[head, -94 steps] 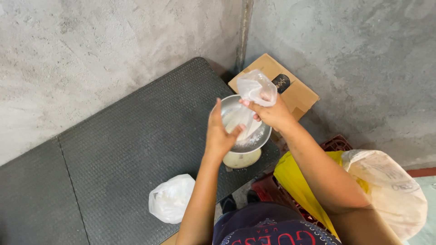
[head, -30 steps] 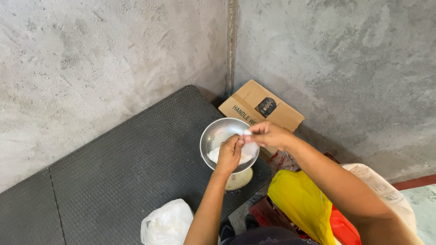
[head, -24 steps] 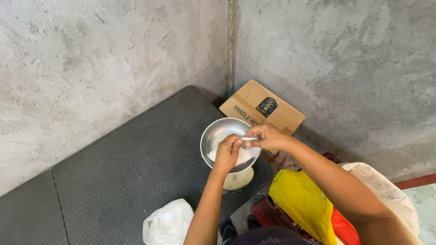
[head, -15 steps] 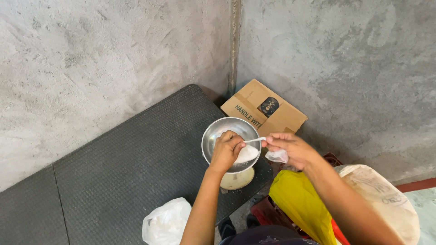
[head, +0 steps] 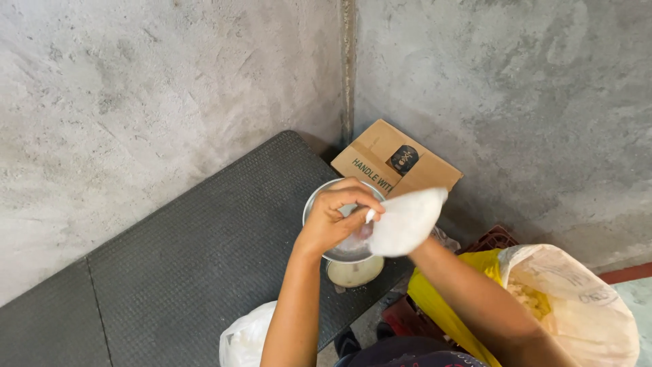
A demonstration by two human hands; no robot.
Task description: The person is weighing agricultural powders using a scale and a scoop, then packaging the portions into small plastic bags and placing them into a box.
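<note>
My left hand (head: 337, 224) pinches the neck of the small white translucent plastic bag (head: 406, 221) over the round steel bowl (head: 319, 204); I judge a firm, steady pinch keeps it from spilling; the bag bulges rightward from my fingers, long axis rising toward the brown cardboard box (head: 395, 162); my right hand hides behind it, grip unclear.
</note>
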